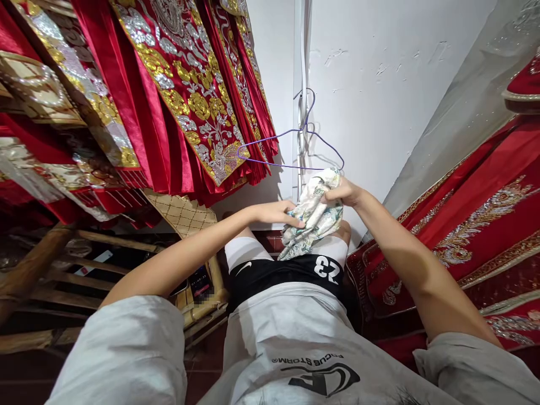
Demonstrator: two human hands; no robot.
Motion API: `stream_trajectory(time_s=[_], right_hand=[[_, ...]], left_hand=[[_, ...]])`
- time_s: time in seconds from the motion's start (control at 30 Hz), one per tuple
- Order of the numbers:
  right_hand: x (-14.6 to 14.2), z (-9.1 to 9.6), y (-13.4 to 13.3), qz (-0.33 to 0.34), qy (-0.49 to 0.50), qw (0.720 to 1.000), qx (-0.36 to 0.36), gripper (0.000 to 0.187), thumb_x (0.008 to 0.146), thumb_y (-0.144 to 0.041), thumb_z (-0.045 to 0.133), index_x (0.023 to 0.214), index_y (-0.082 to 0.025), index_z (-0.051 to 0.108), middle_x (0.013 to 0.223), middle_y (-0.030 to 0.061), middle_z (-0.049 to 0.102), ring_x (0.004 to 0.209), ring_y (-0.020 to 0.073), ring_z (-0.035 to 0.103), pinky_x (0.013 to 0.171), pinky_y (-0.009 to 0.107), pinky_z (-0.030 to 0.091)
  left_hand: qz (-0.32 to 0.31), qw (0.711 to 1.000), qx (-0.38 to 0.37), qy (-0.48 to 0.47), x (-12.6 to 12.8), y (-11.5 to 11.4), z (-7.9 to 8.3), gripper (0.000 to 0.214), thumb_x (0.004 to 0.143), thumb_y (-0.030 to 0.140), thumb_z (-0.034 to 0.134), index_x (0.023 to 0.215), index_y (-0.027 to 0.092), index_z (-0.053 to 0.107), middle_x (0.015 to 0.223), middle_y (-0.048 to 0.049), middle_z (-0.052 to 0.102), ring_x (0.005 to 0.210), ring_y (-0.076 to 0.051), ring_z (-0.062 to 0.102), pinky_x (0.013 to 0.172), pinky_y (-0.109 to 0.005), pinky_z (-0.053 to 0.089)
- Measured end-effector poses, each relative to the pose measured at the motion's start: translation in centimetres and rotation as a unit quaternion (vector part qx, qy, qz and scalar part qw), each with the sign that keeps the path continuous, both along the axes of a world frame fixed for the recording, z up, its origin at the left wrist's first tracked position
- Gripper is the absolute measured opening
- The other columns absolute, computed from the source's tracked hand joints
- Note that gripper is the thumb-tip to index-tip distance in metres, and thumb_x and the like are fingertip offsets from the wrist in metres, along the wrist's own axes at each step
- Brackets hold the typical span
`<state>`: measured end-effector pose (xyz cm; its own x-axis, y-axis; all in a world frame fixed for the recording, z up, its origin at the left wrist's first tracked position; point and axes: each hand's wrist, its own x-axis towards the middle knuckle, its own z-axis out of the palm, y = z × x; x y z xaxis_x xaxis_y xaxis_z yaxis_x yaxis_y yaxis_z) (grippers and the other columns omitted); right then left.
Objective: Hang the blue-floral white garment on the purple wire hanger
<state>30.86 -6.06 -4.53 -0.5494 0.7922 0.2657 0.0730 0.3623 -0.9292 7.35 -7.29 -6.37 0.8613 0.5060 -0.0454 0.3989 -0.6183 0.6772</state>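
A crumpled white cloth with a green and blue floral print hangs between my hands, just above my lap. My right hand is closed on its upper right side. On the left edge of the cloth, my left hand grips a fold between thumb and fingers. Right above is a purple wire hanger, its hook up against the white wall. The hanger's lower right corner meets the top of the cloth; whether they are joined I cannot tell.
Red garments embroidered in gold and silver hang at the upper left. More red beaded garments fill the right side. A bamboo chair stands at the lower left, near a phone. A white pipe runs down the wall.
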Motion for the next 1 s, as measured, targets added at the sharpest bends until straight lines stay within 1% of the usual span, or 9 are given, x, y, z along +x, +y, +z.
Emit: stream_trajectory(time_s=[0.07, 0.13, 0.23, 0.33, 0.43, 0.53, 0.63, 0.83, 1.0], right_hand=[[1.3, 0.8, 1.6, -0.087, -0.072, 0.986, 0.125, 0.022, 0.052, -0.023, 0.071, 0.068, -0.019, 0.056, 0.064, 0.0014, 0.058, 0.064, 0.0199, 0.057, 0.059, 0.033, 0.051], [2.6, 1.2, 3.7, -0.196, -0.116, 0.944, 0.237, 0.02, 0.057, -0.021, 0.07, 0.068, -0.02, 0.054, 0.063, 0.0002, 0.054, 0.066, 0.0199, 0.056, 0.065, 0.035, 0.052], [4.0, 0.6, 7.0, -0.302, -0.109, 0.893, 0.316, 0.022, 0.066, -0.022, 0.067, 0.086, -0.019, 0.061, 0.076, 0.0035, 0.062, 0.079, 0.0241, 0.061, 0.08, 0.041, 0.055], [4.1, -1.2, 9.9, -0.284, -0.119, 0.899, 0.31, 0.042, 0.073, -0.029, 0.061, 0.114, -0.018, 0.064, 0.107, 0.0118, 0.071, 0.106, 0.0309, 0.062, 0.1, 0.049, 0.049], [3.1, -3.0, 11.7, -0.248, -0.164, 0.921, 0.254, 0.045, 0.077, -0.034, 0.056, 0.118, -0.018, 0.064, 0.124, 0.0147, 0.069, 0.124, 0.034, 0.056, 0.111, 0.051, 0.04], [2.5, -4.0, 12.1, -0.23, -0.203, 0.933, 0.186, 0.034, 0.078, -0.036, 0.053, 0.103, -0.018, 0.067, 0.116, 0.0144, 0.072, 0.111, 0.0335, 0.062, 0.103, 0.049, 0.047], [3.2, -3.9, 11.4, -0.257, -0.228, 0.925, 0.164, 0.02, 0.079, -0.038, 0.053, 0.08, -0.019, 0.061, 0.093, 0.0113, 0.073, 0.087, 0.0287, 0.063, 0.087, 0.044, 0.053], [4.9, -2.7, 8.6, -0.303, -0.267, 0.888, 0.218, 0.026, 0.079, -0.045, 0.061, 0.068, -0.021, 0.056, 0.074, 0.009, 0.067, 0.075, 0.0261, 0.057, 0.075, 0.039, 0.049], [4.1, -2.7, 7.2, -0.325, -0.298, 0.866, 0.237, 0.028, 0.082, -0.048, 0.058, 0.07, -0.023, 0.057, 0.071, 0.0092, 0.064, 0.072, 0.0261, 0.056, 0.072, 0.037, 0.047]], left_hand=[[0.023, 0.995, 0.07, 0.064, -0.5, -0.1, -0.9, 0.035, 0.074, 0.05, 0.073, 0.06, 0.02, 0.062, 0.055, -0.0005, 0.054, 0.053, -0.017, 0.05, 0.056, -0.03, 0.04], [0.077, 0.977, 0.158, 0.123, -1.5, 0.6, -1.2, 0.033, 0.067, 0.043, 0.077, 0.052, 0.022, 0.056, 0.049, 0.0003, 0.05, 0.046, -0.016, 0.042, 0.054, -0.031, 0.035], [0.16, 0.942, 0.224, 0.193, -3.8, 3.1, -0.7, 0.038, 0.064, 0.035, 0.076, 0.044, 0.023, 0.046, 0.043, 0.001, 0.045, 0.04, -0.013, 0.033, 0.05, -0.032, 0.028], [0.219, 0.92, 0.257, 0.197, -5.9, 6.1, 0.8, 0.035, 0.059, 0.028, 0.076, 0.043, 0.023, 0.046, 0.038, 0.0022, 0.041, 0.037, -0.013, 0.034, 0.049, -0.031, 0.029], [0.271, 0.893, 0.271, 0.236, -6.8, 7.7, 2.6, 0.027, 0.058, 0.03, 0.076, 0.046, 0.022, 0.053, 0.04, 0.0014, 0.043, 0.042, -0.015, 0.044, 0.051, -0.029, 0.034], [0.284, 0.86, 0.273, 0.324, -6.6, 7.4, 4.2, 0.014, 0.066, 0.032, 0.068, 0.065, 0.018, 0.069, 0.058, -0.0056, 0.062, 0.057, -0.02, 0.058, 0.057, -0.029, 0.039], [0.29, 0.835, 0.294, 0.364, -6.1, 6.4, 5.5, 0.028, 0.073, 0.033, 0.059, 0.085, 0.015, 0.076, 0.076, -0.0114, 0.071, 0.071, -0.024, 0.065, 0.063, -0.03, 0.042], [0.367, 0.799, 0.34, 0.334, -5.5, 6.1, 7.4, 0.03, 0.073, 0.031, 0.06, 0.089, 0.011, 0.076, 0.071, -0.0149, 0.068, 0.076, -0.029, 0.068, 0.062, -0.031, 0.043], [0.393, 0.8, 0.339, 0.3, -6.7, 7.5, 8.5, 0.023, 0.067, 0.032, 0.067, 0.08, 0.014, 0.072, 0.058, -0.0101, 0.058, 0.07, -0.029, 0.066, 0.059, -0.032, 0.045]])
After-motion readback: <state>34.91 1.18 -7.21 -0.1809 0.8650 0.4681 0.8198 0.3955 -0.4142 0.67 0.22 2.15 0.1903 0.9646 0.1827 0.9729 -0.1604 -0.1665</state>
